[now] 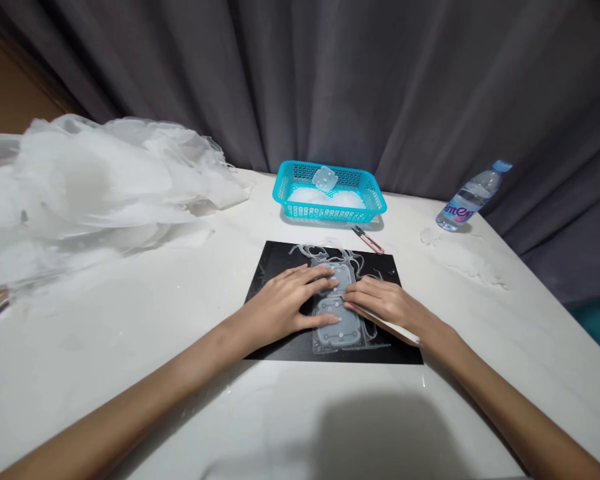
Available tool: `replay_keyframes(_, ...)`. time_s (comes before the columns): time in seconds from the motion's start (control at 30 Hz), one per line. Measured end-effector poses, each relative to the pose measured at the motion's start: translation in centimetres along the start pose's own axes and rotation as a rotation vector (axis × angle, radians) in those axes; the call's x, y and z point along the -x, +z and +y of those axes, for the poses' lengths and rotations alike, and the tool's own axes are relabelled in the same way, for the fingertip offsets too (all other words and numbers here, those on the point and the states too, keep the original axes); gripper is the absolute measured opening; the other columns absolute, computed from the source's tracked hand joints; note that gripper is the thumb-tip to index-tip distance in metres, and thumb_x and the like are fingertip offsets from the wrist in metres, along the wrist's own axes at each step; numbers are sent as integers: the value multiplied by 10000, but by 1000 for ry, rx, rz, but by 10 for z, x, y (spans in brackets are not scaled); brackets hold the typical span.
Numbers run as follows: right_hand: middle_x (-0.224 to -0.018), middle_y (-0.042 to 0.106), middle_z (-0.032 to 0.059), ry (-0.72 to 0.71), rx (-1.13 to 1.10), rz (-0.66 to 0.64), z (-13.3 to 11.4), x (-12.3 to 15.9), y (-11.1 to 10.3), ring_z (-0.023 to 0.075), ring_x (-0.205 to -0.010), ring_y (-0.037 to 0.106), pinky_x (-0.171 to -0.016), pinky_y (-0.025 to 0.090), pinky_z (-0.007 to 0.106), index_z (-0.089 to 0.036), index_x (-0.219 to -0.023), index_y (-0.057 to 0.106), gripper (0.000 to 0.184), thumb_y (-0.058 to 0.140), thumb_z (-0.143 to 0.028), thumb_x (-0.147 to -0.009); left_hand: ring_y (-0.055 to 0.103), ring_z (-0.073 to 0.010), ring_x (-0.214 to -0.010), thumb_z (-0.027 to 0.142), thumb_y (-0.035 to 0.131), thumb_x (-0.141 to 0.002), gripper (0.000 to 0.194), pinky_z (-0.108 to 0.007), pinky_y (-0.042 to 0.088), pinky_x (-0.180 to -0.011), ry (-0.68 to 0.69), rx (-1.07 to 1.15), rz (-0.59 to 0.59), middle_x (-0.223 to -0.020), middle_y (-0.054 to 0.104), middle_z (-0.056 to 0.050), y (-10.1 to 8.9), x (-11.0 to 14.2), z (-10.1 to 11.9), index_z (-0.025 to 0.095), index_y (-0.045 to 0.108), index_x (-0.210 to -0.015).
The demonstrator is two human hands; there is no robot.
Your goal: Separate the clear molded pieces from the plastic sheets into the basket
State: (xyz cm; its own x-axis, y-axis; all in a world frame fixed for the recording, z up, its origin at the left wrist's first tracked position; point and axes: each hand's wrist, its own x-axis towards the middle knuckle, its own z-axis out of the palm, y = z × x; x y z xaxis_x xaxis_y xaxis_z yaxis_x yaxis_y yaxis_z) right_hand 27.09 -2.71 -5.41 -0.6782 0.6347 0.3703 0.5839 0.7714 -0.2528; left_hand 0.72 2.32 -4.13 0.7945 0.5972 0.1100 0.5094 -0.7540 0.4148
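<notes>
A translucent molded plastic sheet (339, 325) with two rounded panels lies on a black mat (280, 343). My left hand (293, 297) rests flat on the sheet's left side, fingers spread, pressing it to the mat. At the sheet's right edge my right hand (380, 297) is closed around a slim tool with a pale, pinkish flat handle (393, 328). The tool's tip is hidden under my fingers, so its kind is unclear. Thin curled plastic trimmings (350, 255) lie along the sheet's top and right edges.
Behind the mat stands a turquoise basket (330, 215) holding translucent pieces. Pink-handled thread snips (368, 239) lie in front of it. A large pile of translucent sheets (105, 180) fills the left. At the right are a water bottle (473, 197) and scrap film (467, 260). Grey curtain hangs behind.
</notes>
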Motion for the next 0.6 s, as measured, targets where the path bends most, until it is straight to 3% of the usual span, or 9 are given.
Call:
replay_keyframes(0.17,-984,756,98,-33,97,65,1,-8,7,214,-891,710,-799,579,332,-188,-1072,712,203,526,-270,-1081,480,-347,-1485,656,595,-973,643,-529,330,-1253,-9,-4,-15,-1626,501,-76,1,0,1,265,575,-1483)
replay_keyframes(0.37,-1052,746,100,28,142,59,-2,-13,6,224,-966,719,-829,604,337,-203,-1176,693,231,513,-318,-1086,445,-342,-1501,656,585,-978,667,-535,297,-1258,-13,27,-18,-1630,488,-91,2,0,-2,259,522,-1510)
replay_keyframes(0.47,-1036,738,103,29,152,42,-6,-13,8,227,-961,719,-813,604,340,-201,-1167,689,244,479,-303,-1097,409,-334,-1519,652,587,-980,718,-500,333,-1245,-10,123,-11,-1619,488,-107,0,0,-2,266,435,-1566)
replay_keyframes(0.6,-1086,715,119,93,42,128,-3,-14,9,237,-1005,705,-874,590,369,-186,-1176,657,235,444,-252,-1100,258,-336,-1598,645,580,-986,828,-501,287,-1282,-3,174,-38,-1719,309,-133,0,-1,-4,269,263,-1653)
